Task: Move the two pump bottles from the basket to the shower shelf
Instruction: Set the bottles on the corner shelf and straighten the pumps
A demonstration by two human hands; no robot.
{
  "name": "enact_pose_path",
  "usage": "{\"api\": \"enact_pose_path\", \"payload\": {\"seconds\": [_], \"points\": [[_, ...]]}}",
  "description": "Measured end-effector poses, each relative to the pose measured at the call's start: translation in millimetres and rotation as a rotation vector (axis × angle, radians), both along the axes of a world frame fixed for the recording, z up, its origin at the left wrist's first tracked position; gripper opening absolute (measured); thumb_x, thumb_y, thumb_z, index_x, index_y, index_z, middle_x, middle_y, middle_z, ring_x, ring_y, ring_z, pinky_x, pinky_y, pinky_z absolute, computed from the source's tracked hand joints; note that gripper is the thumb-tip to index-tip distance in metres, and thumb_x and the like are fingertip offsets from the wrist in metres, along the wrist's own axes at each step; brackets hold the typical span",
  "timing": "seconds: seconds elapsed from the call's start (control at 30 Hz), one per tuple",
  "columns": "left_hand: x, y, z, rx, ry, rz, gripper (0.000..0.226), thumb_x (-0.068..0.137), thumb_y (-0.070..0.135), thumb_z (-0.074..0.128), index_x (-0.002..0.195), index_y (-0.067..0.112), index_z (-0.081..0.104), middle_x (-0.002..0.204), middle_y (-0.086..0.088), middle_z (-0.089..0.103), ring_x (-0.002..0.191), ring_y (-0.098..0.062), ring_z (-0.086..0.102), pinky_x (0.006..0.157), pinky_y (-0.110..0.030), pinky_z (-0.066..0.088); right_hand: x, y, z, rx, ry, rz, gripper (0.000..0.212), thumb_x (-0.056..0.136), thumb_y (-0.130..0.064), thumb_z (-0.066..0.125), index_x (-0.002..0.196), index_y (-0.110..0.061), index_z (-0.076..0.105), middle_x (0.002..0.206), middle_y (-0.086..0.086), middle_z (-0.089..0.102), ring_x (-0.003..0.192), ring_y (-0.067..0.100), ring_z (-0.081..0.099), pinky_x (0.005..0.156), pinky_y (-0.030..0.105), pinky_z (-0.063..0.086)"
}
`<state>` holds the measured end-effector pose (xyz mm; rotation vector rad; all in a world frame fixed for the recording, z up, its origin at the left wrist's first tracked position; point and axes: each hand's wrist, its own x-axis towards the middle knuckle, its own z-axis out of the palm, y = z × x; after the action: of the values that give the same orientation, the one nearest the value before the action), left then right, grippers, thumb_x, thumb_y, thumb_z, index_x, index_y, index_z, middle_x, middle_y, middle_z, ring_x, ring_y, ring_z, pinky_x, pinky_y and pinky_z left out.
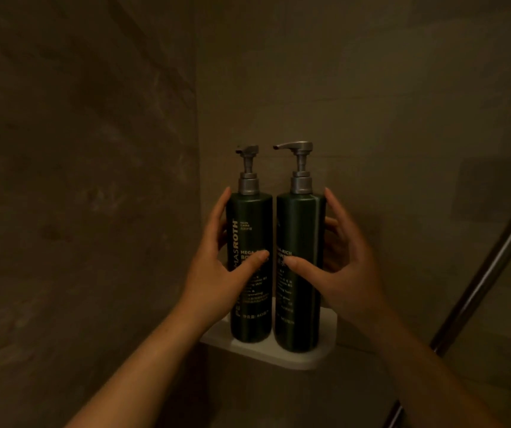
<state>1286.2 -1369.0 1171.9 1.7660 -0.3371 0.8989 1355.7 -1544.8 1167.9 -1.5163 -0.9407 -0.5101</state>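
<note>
Two tall dark green plastic pump bottles with grey metal-look pump heads stand upright on the small white corner shower shelf (309,361), just beside each other with a thin gap between. The left bottle (249,304) has its nozzle turned toward the camera; the right bottle (299,230) points its spout left. The left hand (217,270) wraps the left bottle, thumb across the label and fingers along the far side. The right hand (345,273) holds the right bottle the same way, thumb on the front. Both grips look loose, fingers partly spread, more steadying than clamping. The basket is not in view.

The placing looks all but done; what remains is letting go. The shelf is narrow and the bottles sit near its front edge, so a hand dragging a bottle forward on release could tip it off. A knock on the pump heads would topple these tall bottles easily.
</note>
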Motion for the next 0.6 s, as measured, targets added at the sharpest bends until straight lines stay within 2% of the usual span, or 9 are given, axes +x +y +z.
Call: {"api": "enact_pose_path", "payload": {"seconds": [0.07,0.17,0.23,0.3,0.4,0.5,0.6], "points": [[1.4,0.7,-0.8,0.001,0.008,-0.009,0.087,0.069,0.033,0.072,0.128,0.068,0.018,0.111,0.052,0.039,0.106,0.026,0.039,0.075,-0.01,0.038,2.8,-0.2,-0.4,-0.012,0.018,0.035,0.095,0.061,-0.041,0.08,0.136,-0.059,0.025,0.129,-0.021,0.049,0.119,0.001,0.051,0.093,0.034,0.05],[1.4,3.9,-3.0,-0.029,0.022,-0.03,0.089,0.063,0.041,0.072,0.128,0.068,0.017,0.119,0.042,0.039,0.111,0.021,0.04,0.081,-0.014,0.04,5.2,-0.3,-0.8,-0.014,0.04,0.078,0.094,0.06,-0.041,0.077,0.136,-0.06,0.024,0.131,-0.022,0.048,0.119,-0.002,0.05,0.093,0.027,0.05],[-0.2,6.5,-7.7,-0.041,0.023,-0.03,0.089,0.063,0.043,0.072,0.13,0.066,0.018,0.122,0.039,0.04,0.113,0.019,0.041,0.076,-0.008,0.044,5.8,-0.8,-1.6,-0.013,0.047,0.075,0.094,0.061,-0.039,0.077,0.135,-0.062,0.024,0.132,-0.023,0.048,0.12,-0.002,0.049,0.092,0.025,0.049],[-2.2,8.3,-17.2,-0.051,0.026,-0.028,0.088,0.064,0.04,0.073,0.13,0.064,0.02,0.12,0.042,0.041,0.113,0.018,0.041,0.073,-0.003,0.043,4.7,-1.7,-4.6,-0.005,0.052,0.061,0.092,0.061,-0.042,0.075,0.136,-0.06,0.025,0.132,-0.021,0.048,0.12,-0.001,0.05,0.091,0.025,0.049],[-4.6,10.2,-34.6,-0.078,0.039,-0.027,0.085,0.067,0.031,0.073,0.13,0.062,0.026,0.124,0.035,0.044,0.114,0.014,0.043,0.075,-0.006,0.045,0.3,-0.8,-13.4,0.035,0.035,-0.006,0.084,0.063,-0.048,0.072,0.137,-0.05,0.032,0.13,-0.02,0.05,0.116,-0.003,0.052,0.089,0.02,0.049],[-5.4,11.3,-43.9,-0.099,0.055,-0.022,0.08,0.067,0.031,0.072,0.126,0.063,0.03,0.118,0.04,0.048,0.114,0.012,0.045,0.075,-0.008,0.046,-1.9,0.8,-23.2,0.068,0.024,-0.066,0.079,0.066,-0.048,0.069,0.138,-0.043,0.037,0.129,-0.015,0.051,0.115,-0.001,0.053,0.088,0.02,0.05],[-3.4,11.8,-45.2,-0.104,0.063,-0.03,0.075,0.07,0.03,0.069,0.126,0.063,0.031,0.119,0.042,0.048,0.115,0.012,0.045,0.077,-0.008,0.045,-0.3,1.4,-25.3,0.085,0.082,-0.023,0.075,0.069,-0.044,0.067,0.138,-0.042,0.038,0.127,-0.025,0.055,0.113,-0.005,0.053,0.084,0.013,0.048]]}}
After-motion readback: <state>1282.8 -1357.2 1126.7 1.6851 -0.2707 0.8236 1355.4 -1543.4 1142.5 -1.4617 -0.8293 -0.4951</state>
